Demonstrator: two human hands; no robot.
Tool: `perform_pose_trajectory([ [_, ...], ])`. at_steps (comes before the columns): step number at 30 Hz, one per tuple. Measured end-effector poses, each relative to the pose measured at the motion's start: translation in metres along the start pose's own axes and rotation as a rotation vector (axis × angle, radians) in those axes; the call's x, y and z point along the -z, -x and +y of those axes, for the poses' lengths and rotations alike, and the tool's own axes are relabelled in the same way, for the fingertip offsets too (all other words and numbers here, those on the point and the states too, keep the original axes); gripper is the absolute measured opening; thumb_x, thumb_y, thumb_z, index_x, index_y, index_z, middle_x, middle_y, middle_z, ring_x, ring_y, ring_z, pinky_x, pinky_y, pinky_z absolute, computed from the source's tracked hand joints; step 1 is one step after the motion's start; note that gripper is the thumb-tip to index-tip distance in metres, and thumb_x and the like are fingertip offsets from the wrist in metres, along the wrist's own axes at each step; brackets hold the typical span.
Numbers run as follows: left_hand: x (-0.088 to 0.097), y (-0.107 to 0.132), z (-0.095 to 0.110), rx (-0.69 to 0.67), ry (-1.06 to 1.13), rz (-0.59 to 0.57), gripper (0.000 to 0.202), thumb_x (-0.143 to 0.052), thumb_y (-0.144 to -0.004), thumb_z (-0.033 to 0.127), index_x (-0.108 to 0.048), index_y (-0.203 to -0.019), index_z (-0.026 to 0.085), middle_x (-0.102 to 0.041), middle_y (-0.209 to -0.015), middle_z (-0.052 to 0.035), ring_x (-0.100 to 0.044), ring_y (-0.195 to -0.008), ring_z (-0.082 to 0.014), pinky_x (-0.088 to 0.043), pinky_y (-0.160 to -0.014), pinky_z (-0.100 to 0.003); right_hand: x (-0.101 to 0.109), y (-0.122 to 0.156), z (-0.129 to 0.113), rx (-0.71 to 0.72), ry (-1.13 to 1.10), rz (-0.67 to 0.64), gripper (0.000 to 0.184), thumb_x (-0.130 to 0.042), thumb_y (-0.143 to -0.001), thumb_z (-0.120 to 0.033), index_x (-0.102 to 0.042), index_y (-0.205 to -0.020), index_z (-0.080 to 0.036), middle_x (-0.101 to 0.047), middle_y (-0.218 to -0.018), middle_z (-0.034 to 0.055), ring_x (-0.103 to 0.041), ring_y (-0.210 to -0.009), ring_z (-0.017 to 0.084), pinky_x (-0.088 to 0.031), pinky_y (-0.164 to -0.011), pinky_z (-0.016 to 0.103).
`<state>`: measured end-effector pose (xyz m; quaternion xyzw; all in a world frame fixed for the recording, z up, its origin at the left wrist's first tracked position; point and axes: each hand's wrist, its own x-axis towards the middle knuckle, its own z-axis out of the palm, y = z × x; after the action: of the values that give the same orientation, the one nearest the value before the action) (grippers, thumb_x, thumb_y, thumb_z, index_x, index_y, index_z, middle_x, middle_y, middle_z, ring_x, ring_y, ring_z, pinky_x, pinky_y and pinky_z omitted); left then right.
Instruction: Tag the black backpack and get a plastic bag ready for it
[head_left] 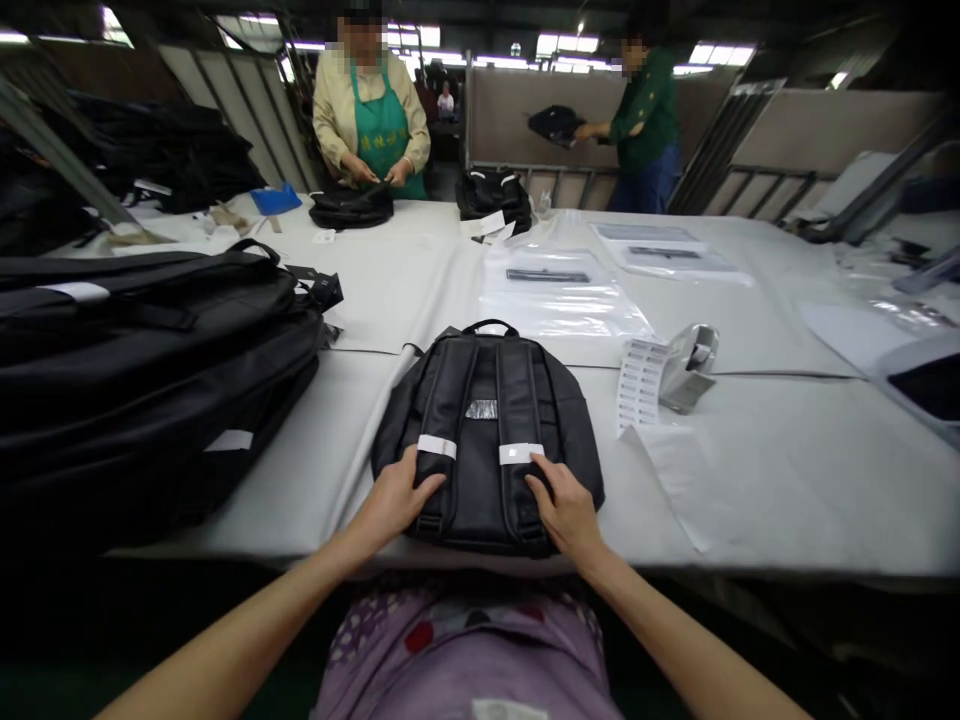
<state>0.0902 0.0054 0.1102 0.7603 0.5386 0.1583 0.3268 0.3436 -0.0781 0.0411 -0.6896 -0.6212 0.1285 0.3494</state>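
Observation:
A black backpack (487, 400) lies strap side up on the white table (787, 470) right in front of me. Each of its two shoulder straps carries a white paper band (437, 446). My left hand (394, 500) rests flat on the lower left of the backpack, fingers stretched out, just below the left band. My right hand (566, 505) lies on the lower right, its fingers spread and touching the right band (520, 453). Neither hand holds anything.
A tall stack of black bags (150, 370) fills the table's left side. A label roll with a sticker strip (660, 375) lies to the right, clear plastic bags (562, 290) behind. Two other people work at the table's far side with black bags (352, 208).

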Motion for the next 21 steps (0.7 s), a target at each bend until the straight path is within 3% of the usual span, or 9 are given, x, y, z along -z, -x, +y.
perform_pose_trajectory([
  [2, -0.012, 0.012, 0.012, -0.148, -0.377, 0.15, 0.055, -0.055, -0.084, 0.032, -0.038, -0.133, 0.014, -0.057, -0.112, -0.0182, -0.055, -0.102, -0.0329, -0.043, -0.084, -0.046, -0.009, 0.007, 0.002, 0.094, 0.102, 0.067, 0.033, -0.043, -0.09, -0.031, -0.057, -0.116, -0.016, -0.057, -0.112, 0.0155, -0.057, -0.095, 0.025, -0.047, -0.084, 0.043],
  [4, -0.015, 0.016, 0.025, -0.358, -0.593, 0.205, 0.062, -0.056, -0.085, 0.034, -0.029, -0.14, 0.022, -0.043, -0.131, -0.0191, -0.044, -0.115, -0.0353, -0.036, -0.092, -0.051, -0.012, 0.007, 0.005, 0.169, 0.167, 0.102, 0.03, -0.047, -0.088, -0.03, -0.06, -0.114, -0.018, -0.048, -0.126, 0.0162, -0.052, -0.104, 0.027, -0.045, -0.088, 0.046],
  [7, -0.019, 0.013, 0.027, -0.621, -0.695, -0.02, 0.069, -0.056, -0.081, 0.052, -0.027, -0.14, 0.032, -0.023, -0.147, -0.0116, -0.022, -0.13, -0.04, -0.019, -0.102, -0.06, -0.006, 0.003, 0.006, 0.277, 0.106, 0.082, 0.026, -0.046, -0.089, -0.025, -0.062, -0.109, -0.021, -0.05, -0.126, 0.0131, -0.049, -0.111, 0.026, -0.043, -0.092, 0.046],
  [9, -0.027, 0.01, 0.017, -0.609, -0.712, -0.237, 0.066, -0.044, -0.082, 0.062, -0.027, -0.14, 0.036, -0.023, -0.148, -0.0102, -0.015, -0.132, -0.0442, -0.011, -0.099, -0.068, 0.003, 0.001, 0.0, 0.289, 0.003, 0.049, 0.023, -0.044, -0.09, -0.025, -0.064, -0.101, -0.021, -0.057, -0.116, 0.0108, -0.052, -0.108, 0.023, -0.044, -0.091, 0.042],
  [11, -0.035, 0.008, 0.004, -0.534, -0.702, -0.342, 0.062, -0.032, -0.086, 0.063, -0.023, -0.141, 0.036, -0.022, -0.148, -0.0116, -0.012, -0.132, -0.046, -0.01, -0.096, -0.072, 0.013, 0.001, -0.012, 0.253, -0.077, 0.043, 0.021, -0.047, -0.089, -0.028, -0.065, -0.095, -0.021, -0.059, -0.109, 0.0099, -0.054, -0.104, 0.022, -0.044, -0.09, 0.039],
  [13, -0.042, 0.01, -0.004, -0.508, -0.679, -0.356, 0.059, -0.03, -0.088, 0.059, -0.019, -0.142, 0.036, -0.019, -0.149, -0.0125, -0.009, -0.133, -0.0459, -0.009, -0.096, -0.073, 0.018, 0.004, -0.026, 0.252, -0.106, 0.004, 0.017, -0.051, -0.087, -0.03, -0.065, -0.09, -0.02, -0.059, -0.102, 0.0092, -0.055, -0.098, 0.021, -0.046, -0.087, 0.037],
  [16, -0.054, 0.016, -0.01, -0.527, -0.651, -0.308, 0.064, -0.044, -0.087, 0.051, -0.017, -0.142, 0.034, -0.015, -0.149, -0.0129, -0.006, -0.133, -0.045, -0.009, -0.097, -0.073, 0.01, 0.012, -0.032, 0.377, -0.073, -0.149, 0.013, -0.05, -0.085, -0.024, -0.062, -0.084, -0.02, -0.057, -0.084, 0.0062, -0.055, -0.083, 0.018, -0.048, -0.075, 0.031],
  [19, -0.064, 0.012, -0.021, -0.491, -0.587, -0.354, 0.055, -0.053, -0.085, 0.043, -0.036, -0.136, 0.034, -0.028, -0.146, -0.0116, -0.022, -0.131, -0.0425, -0.019, -0.098, -0.07, -0.008, 0.015, -0.016, 0.535, -0.039, -0.194, 0.017, -0.045, -0.087, -0.023, -0.061, -0.08, -0.022, -0.056, -0.074, 0.0038, -0.055, -0.07, 0.016, -0.048, -0.061, 0.025],
  [21, -0.065, 0.004, -0.034, -0.466, -0.462, -0.376, 0.033, -0.047, -0.089, 0.038, -0.054, -0.121, 0.036, -0.047, -0.135, -0.0072, -0.043, -0.122, -0.0333, -0.034, -0.099, -0.057, -0.012, 0.015, -0.003, 0.515, -0.027, -0.215, 0.017, -0.047, -0.088, -0.028, -0.062, -0.079, -0.026, -0.057, -0.071, 0.0028, -0.055, -0.065, 0.015, -0.047, -0.054, 0.024],
])
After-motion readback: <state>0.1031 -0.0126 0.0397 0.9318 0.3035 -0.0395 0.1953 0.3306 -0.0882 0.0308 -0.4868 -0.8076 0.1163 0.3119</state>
